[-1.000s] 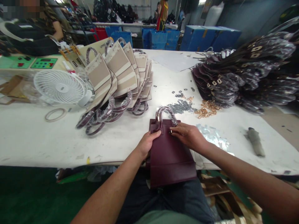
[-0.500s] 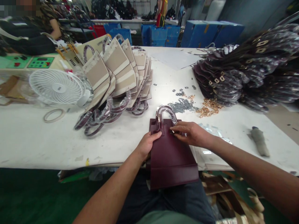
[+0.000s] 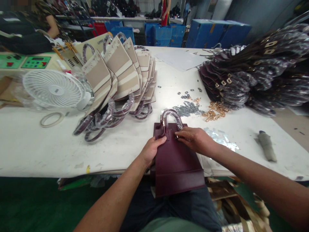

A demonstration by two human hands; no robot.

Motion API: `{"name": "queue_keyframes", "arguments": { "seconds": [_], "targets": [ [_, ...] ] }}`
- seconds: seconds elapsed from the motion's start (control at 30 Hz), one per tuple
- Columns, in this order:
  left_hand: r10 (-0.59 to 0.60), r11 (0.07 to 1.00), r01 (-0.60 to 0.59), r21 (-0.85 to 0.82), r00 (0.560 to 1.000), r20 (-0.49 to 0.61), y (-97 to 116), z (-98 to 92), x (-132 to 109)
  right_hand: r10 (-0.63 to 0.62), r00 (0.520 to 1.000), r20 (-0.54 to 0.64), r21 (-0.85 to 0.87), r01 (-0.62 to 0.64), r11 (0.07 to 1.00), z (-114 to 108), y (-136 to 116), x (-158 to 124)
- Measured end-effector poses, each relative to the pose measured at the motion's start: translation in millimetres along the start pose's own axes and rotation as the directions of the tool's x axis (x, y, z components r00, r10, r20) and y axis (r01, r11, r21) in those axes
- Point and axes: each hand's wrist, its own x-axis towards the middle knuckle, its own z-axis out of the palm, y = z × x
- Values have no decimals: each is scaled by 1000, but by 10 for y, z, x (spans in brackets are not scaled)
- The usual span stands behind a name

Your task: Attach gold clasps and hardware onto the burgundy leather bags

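Note:
A maroon handbag panel (image 3: pixel 177 158) with a plastic-wrapped handle (image 3: pixel 174 112) lies across the table's front edge and over my lap. My left hand (image 3: pixel 151 149) grips its left side, the thumb pressed on the front just below the handle's base. At the panel's upper right, my right hand (image 3: pixel 193 138) is closed in a pinch on a small shiny metal fitting (image 3: pixel 177 137) held against the surface. Fingers hide most of that fitting, so its exact kind is unclear. A small dark hole shows in the panel between the handle's ends.
Beige-backed panels with wrapped handles (image 3: pixel 123 74) fan out at left, beside a white fan (image 3: pixel 55 89) and a tape roll (image 3: pixel 51 119). Behind the bag lie grey metal plates (image 3: pixel 189 109), gold fittings (image 3: pixel 214 111) and silver plates (image 3: pixel 220 138). Wrapped dark panels (image 3: pixel 231 77) are heaped at right.
My right hand has shifted very slightly left, still pinching the fitting at the panel. The left hand keeps its grip. The camera view has moved a little.

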Motion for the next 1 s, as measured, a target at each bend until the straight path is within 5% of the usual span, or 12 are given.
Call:
{"name": "queue_keyframes", "arguments": {
  "seconds": [0.57,0.8,1.0],
  "targets": [
    [-3,1000,3,16,1000,19,13,-1,-20,169,983,-76,50,-166,985,29,-200,25],
    [46,997,-45,63,999,-11,-26,-13,-32,49,999,-20,17,-49,999,-3,-218,-4],
    [49,997,-47,56,998,-39,-13,18,-58,80,994,-80,-193,-94,977,65,-332,-9]
  ]
}}
